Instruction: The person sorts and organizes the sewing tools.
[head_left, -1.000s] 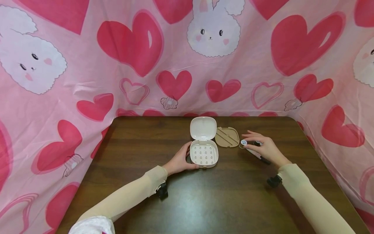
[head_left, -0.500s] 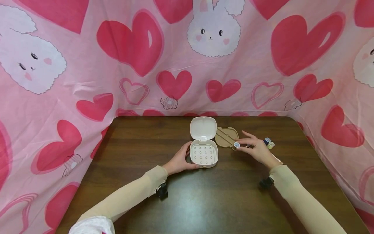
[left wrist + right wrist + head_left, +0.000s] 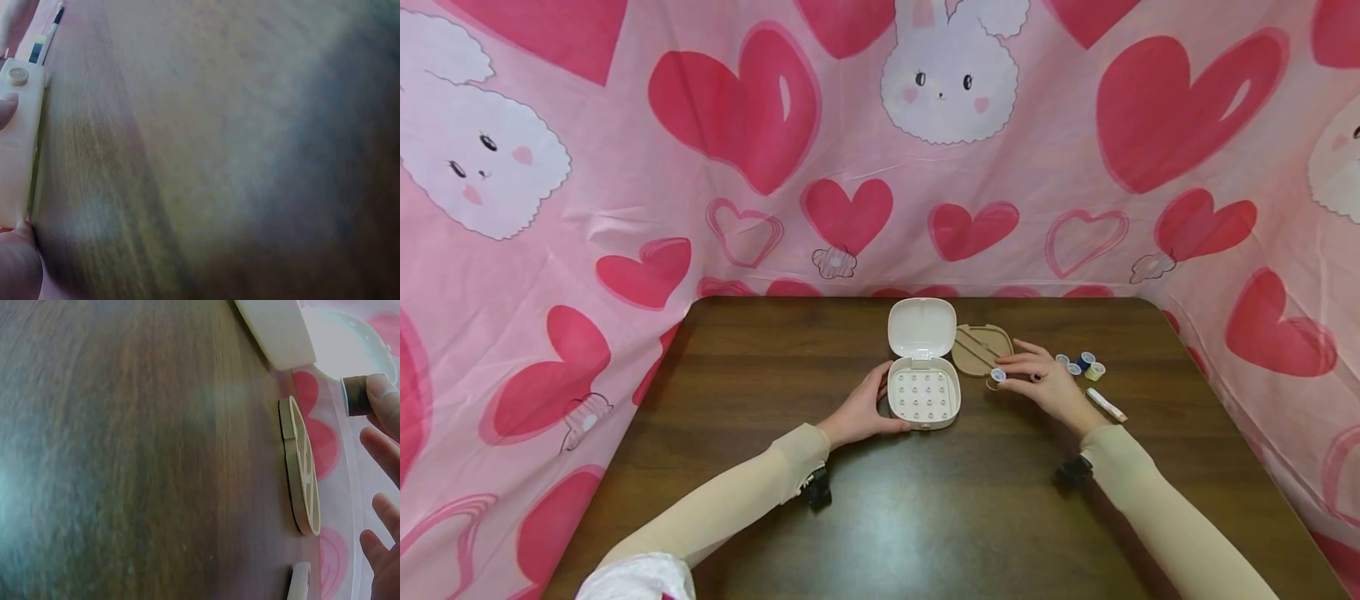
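Observation:
My left hand (image 3: 863, 414) grips the left side of an open white sewing box (image 3: 936, 426), thumb along the front. Rows of small pegs line its base, and the raised lid (image 3: 922, 328) leans back. In the left wrist view, a finger and thumb touch the box wall (image 3: 22, 156). To the right of the box, my right hand (image 3: 1051, 387) pinches a thread spool (image 3: 997, 377) between thumb and finger. Its thread is dark brown in the right wrist view, where the spool (image 3: 357, 400) is held in the air; the other fingers are spread.
A tan divided tray (image 3: 979, 348) lies right of the lid, partly behind my right fingers. Farther right stand several spools, including a dark blue spool (image 3: 1086, 361) and a pale yellow spool (image 3: 1095, 372). A slim white stick-shaped item (image 3: 1106, 405) lies in front of them.
My right hand has moved left toward the box with the spool, uncovering the other spools and the slim white item. The left hand and the box have stayed put.

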### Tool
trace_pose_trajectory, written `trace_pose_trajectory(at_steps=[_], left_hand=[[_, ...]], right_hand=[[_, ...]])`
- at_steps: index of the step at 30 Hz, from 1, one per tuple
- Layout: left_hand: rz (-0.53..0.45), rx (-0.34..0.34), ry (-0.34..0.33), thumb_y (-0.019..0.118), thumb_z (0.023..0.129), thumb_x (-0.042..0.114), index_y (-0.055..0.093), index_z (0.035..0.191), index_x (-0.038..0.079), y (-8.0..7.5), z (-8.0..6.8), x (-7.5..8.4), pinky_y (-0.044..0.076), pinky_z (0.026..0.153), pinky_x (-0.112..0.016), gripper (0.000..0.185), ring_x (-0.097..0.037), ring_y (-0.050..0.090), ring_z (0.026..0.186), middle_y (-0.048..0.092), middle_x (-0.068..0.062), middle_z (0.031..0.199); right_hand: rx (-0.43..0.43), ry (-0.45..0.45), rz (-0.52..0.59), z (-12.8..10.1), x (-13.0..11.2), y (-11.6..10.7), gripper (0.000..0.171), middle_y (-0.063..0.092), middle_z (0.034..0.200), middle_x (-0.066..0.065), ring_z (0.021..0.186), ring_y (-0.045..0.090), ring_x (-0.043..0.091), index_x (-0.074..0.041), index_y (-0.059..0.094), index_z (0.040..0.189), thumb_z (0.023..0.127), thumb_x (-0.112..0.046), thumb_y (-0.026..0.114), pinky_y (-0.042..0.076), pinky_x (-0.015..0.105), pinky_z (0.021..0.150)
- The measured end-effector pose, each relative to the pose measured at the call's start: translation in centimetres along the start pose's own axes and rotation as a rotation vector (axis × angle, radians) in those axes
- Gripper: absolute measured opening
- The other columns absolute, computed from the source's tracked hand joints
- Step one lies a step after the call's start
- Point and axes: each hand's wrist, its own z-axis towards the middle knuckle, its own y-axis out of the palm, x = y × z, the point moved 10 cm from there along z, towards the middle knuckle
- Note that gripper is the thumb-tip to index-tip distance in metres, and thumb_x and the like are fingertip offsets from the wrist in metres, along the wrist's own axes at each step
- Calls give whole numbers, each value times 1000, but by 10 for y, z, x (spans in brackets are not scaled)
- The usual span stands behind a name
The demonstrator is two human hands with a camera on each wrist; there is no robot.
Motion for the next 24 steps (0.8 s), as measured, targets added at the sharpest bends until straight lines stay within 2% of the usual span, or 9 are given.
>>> trace_pose_trajectory(at_steps=[5,8,14,17,20,24], left_hand=[[-8,4,8,95,77,19,21,162,2,0,1,-1,35,122,-38,114,-27,37,151,30,-17,164],[-12,6,10,94,78,19,21,162,3,-1,1,-1,35,122,-39,113,-28,37,151,30,-17,164],[-14,2,13,95,77,19,21,162,3,0,1,-1,35,122,-38,113,-27,37,151,31,-17,164],[-11,3,13,95,77,19,21,162,3,0,1,-1,35,122,-38,113,-27,37,151,31,-17,163],[-9,5,10,95,77,18,22,162,3,0,1,-1,35,122,-37,113,-27,37,151,31,-17,163],[-8,3,6,95,77,17,21,162,3,1,1,-1,35,122,-36,113,-27,37,151,31,-16,164]], right_hand=[[26,-57,-5,3,-8,5,20,77,106,18,124,53,43,-1,82,98,79,5,85,32,17,108],[26,-65,1,5,-11,8,18,77,101,14,118,54,40,-3,83,97,80,3,85,32,12,102],[18,-93,-23,8,-13,17,20,75,93,5,106,54,23,-7,84,98,80,0,87,39,17,93],[19,-102,-31,11,-15,20,20,75,94,4,104,54,19,-8,84,98,79,-1,88,41,20,90],[3,-81,-32,14,-16,25,21,76,98,6,110,55,26,-9,84,100,80,-4,88,42,24,95],[-42,-44,-11,18,-15,35,20,78,104,8,123,54,39,-9,84,102,82,-7,86,41,37,106]])
